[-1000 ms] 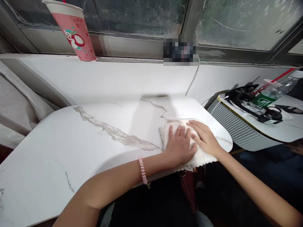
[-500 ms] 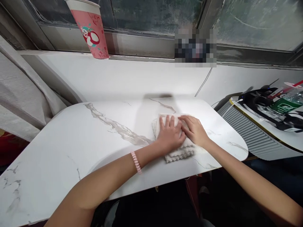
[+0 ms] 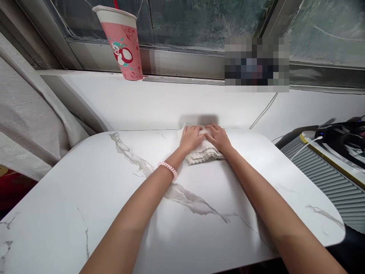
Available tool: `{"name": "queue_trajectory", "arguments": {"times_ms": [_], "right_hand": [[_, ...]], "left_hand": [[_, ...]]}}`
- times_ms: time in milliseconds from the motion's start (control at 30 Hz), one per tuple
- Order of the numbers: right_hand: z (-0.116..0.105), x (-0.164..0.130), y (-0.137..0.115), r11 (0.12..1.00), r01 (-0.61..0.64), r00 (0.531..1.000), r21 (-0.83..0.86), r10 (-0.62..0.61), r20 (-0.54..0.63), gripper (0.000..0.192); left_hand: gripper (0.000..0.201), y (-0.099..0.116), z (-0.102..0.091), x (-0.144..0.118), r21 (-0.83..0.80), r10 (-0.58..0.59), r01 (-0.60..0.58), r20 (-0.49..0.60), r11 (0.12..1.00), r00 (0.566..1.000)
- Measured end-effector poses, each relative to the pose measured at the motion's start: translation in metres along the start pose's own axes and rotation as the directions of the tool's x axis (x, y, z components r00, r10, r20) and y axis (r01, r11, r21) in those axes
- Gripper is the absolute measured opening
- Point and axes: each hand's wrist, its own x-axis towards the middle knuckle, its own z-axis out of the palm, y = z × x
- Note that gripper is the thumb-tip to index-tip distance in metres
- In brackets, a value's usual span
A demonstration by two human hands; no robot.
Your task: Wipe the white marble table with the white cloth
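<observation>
Cloth (image 3: 203, 154), white, folded, one: placed at the centre of the frame, on the marbled table (image 3: 85, 182), at its far edge against the white wall (image 3: 159, 102). In the previous frame it was set nearer the middle of the table; one second ago, its lower edge was hung over the near side, further right.

Left hand (image 3: 191, 139): laid flat on the cloth's left part, fingers extended and slightly parted; pink coil band (image 3: 168, 170) worn at the wrist.

Right hand (image 3: 218, 137): laid on the cloth's right part, fingers extended, close together. Both arms are now stretched further forward.

Paper cup (image 3: 125, 49), pink and white: stood on the ledge, upper left.
</observation>
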Motion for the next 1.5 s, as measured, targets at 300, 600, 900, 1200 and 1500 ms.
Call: {"name": "queue_trajectory", "arguments": {"times_ms": [300,600,900,1200,1500], "right_hand": [[0.007,0.016,-0.003,0.994,0.071,0.997,0.078,-0.071,0.003,0.039],[-0.016,-0.054,-0.054,0.996,0.029,1.000,0.082,-0.029,0.000,0.038],[-0.053,-0.173,-0.118,0.990,0.138,0.989,0.007,-0.138,0.048,0.042],[-0.058,-0.203,-0.146,0.992,0.120,0.987,-0.028,-0.116,0.109,0.048],[-0.032,-0.165,-0.158,0.999,0.010,0.977,0.038,-0.018,0.212,0.054]], "left_hand": [[0.040,-0.008,0.000,-0.003,0.208,0.034,-0.020,-0.067,0.978,0.997],[0.047,0.016,-0.011,-0.081,0.378,0.095,-0.084,-0.009,0.922,0.995],[0.052,0.045,-0.025,-0.209,0.497,0.251,-0.249,0.062,0.831,0.966],[0.053,0.045,-0.030,-0.246,0.504,0.286,-0.275,0.059,0.819,0.957],[0.056,0.015,-0.050,-0.217,0.365,0.071,-0.142,0.202,0.920,0.977]]}}
